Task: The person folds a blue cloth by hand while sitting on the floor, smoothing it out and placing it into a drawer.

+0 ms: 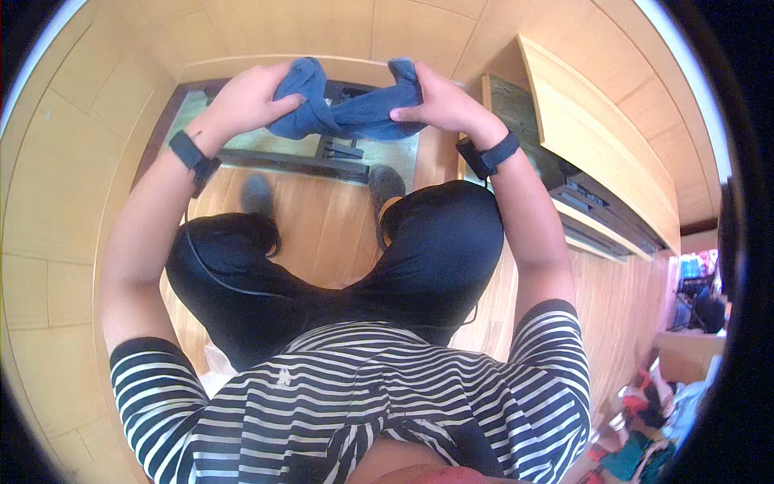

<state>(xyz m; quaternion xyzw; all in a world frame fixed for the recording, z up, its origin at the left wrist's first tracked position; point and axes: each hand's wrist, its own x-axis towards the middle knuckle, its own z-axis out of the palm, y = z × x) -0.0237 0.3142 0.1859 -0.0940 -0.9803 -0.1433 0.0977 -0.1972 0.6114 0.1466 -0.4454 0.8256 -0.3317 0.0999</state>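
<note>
A blue cloth (369, 115), twisted in its middle, is stretched between my two hands in front of me. My left hand (257, 100) grips its left end, with the thumb laid over the front. At the other end, my right hand (444, 103) pinches the cloth between thumb and fingers. Part of the cloth sticks up above each grip. Below it, partly hidden, is a dark metal frame (290, 163) over a pale panel on the floor. Both wrists wear black straps with small boxes.
Wood-panelled walls (54, 181) rise on the left and ahead. At right, light wooden boards (592, 139) stand by dark metal parts (583, 193). My shoes (387, 187) rest on the wooden floor (314, 230). Several garments (641, 448) lie heaped at lower right.
</note>
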